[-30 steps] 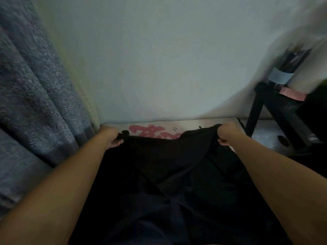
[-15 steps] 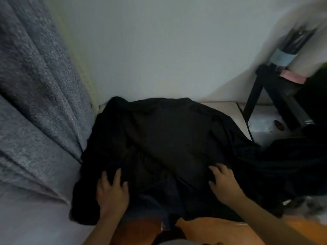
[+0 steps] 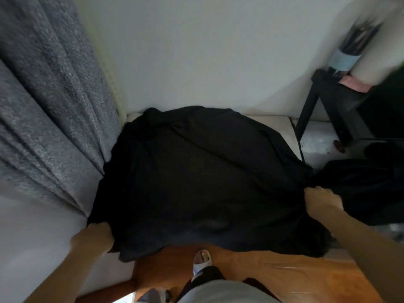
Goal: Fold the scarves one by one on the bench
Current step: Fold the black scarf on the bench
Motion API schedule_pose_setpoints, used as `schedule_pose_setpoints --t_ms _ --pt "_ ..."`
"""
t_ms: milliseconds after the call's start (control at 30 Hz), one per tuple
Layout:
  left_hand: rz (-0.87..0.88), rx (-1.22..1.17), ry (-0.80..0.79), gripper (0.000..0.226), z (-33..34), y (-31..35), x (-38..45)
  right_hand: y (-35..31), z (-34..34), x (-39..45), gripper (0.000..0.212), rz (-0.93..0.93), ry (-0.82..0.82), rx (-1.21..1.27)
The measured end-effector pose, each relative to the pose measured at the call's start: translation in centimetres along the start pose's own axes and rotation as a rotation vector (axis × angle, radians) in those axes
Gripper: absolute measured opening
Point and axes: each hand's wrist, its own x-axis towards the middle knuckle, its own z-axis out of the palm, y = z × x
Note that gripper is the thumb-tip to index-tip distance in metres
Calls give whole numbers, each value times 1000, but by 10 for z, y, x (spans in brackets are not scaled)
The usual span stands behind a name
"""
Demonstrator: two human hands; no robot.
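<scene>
A large black scarf (image 3: 196, 176) lies spread over the bench (image 3: 275, 122), covering nearly all of it; only a pale strip of the bench top shows at the far right. My left hand (image 3: 94, 236) grips the scarf's near left edge with curled fingers. My right hand (image 3: 321, 200) grips the scarf's near right edge. More black cloth (image 3: 358, 184) is heaped to the right of my right hand; I cannot tell whether it is a separate scarf.
A grey curtain (image 3: 43, 101) hangs close on the left and a white wall (image 3: 207, 51) stands behind the bench. A black stool (image 3: 323, 101) carrying things stands at the right. My sandalled foot (image 3: 202, 260) is on the orange floor (image 3: 273, 278) below.
One second ago both hands held the scarf's far edge up near the wall. They laid it down, pressed flat on it, and have since moved outward to grip its near corners.
</scene>
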Motion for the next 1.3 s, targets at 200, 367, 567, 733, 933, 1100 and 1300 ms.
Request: schedule_pose_setpoints --t_ms 200,367,567,733,933,1100,1300 --pt "454 -122 37 25 -104 130 -73 -26 -28 16 36 -94 50 220" --pt "590 -142 114 44 -152 221 -42 -39 -50 56 37 -87 106 472" --pt "626 -207 190 61 -212 298 69 -46 -46 138 72 81 -43 515" --pt "597 149 61 71 -187 303 111 -42 -58 155 11 177 -128 467" --pt "568 150 -29 81 -192 310 121 -47 -91 171 79 83 193 1193" --pt "483 -7 -88 92 -197 310 107 -42 -1 71 52 -120 157 546" --pt "772 -296 53 60 -151 346 -49 116 47 5 35 391 379 730"
